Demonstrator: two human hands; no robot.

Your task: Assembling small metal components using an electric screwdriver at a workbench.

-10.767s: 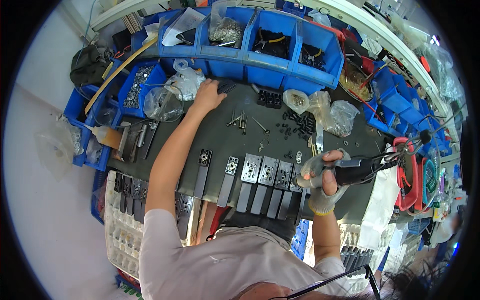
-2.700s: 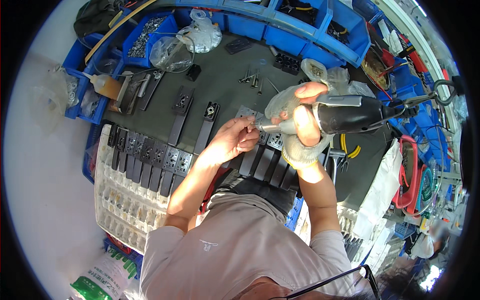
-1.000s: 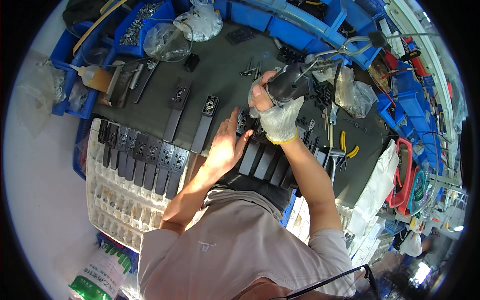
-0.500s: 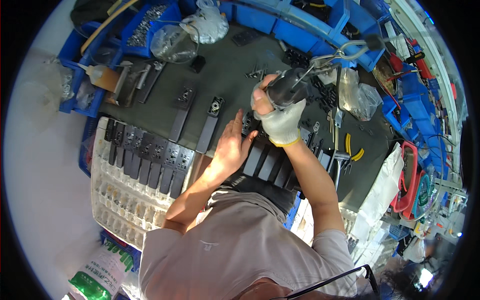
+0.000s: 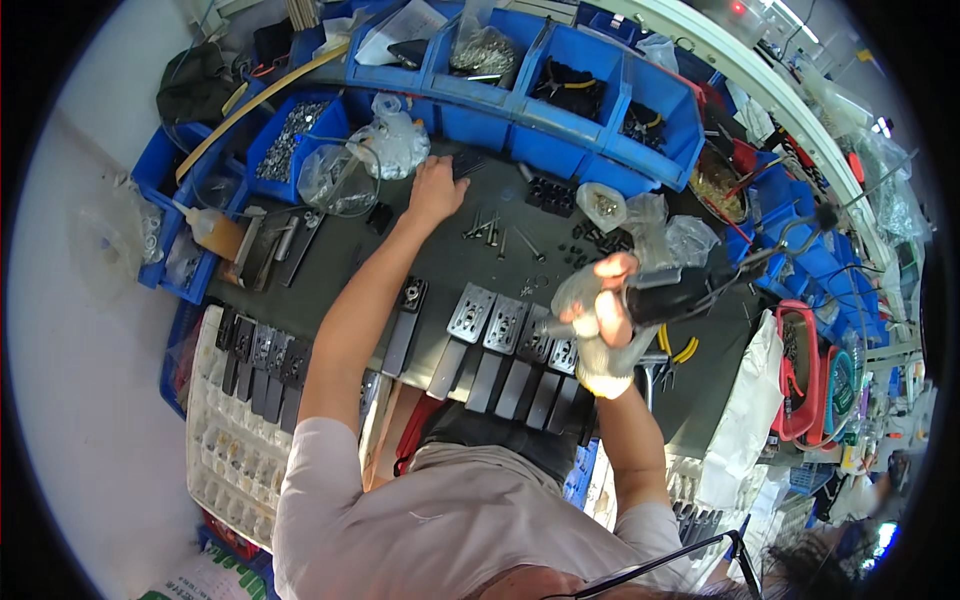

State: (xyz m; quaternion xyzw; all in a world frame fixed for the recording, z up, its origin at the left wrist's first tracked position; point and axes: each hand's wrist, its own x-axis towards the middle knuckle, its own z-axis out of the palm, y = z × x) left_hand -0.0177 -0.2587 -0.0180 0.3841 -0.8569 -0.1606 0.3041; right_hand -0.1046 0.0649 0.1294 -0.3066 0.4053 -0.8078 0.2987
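My left hand (image 5: 437,192) is stretched to the far side of the bench, with its fingers and thumb closed at the edge of a dark flat piece (image 5: 466,163). The fingertips are partly hidden. In a pale glove with bare fingertips, my right hand (image 5: 605,325) grips a black power screwdriver (image 5: 672,298), which is tilted sideways and hangs from a metal hook (image 5: 785,245). Below its bit, several grey handle-like parts with screw-holed plates (image 5: 506,325) lie side by side at the near edge. Left of them is a similar part (image 5: 404,325) with a round metal fitting.
Blue bins (image 5: 480,75) line the back, some holding small hardware. Long screws (image 5: 490,228) and small black pieces (image 5: 600,240) lie mid-bench. Yellow-handled pliers (image 5: 680,350) lie at right. A white tray (image 5: 235,440) with more plated parts stands at left, beneath a glue bottle (image 5: 215,232).
My left hand has moved from the row of parts to the far side of the bench. My right hand has swung the screwdriver rightward and nearer me. The view has tilted upward.
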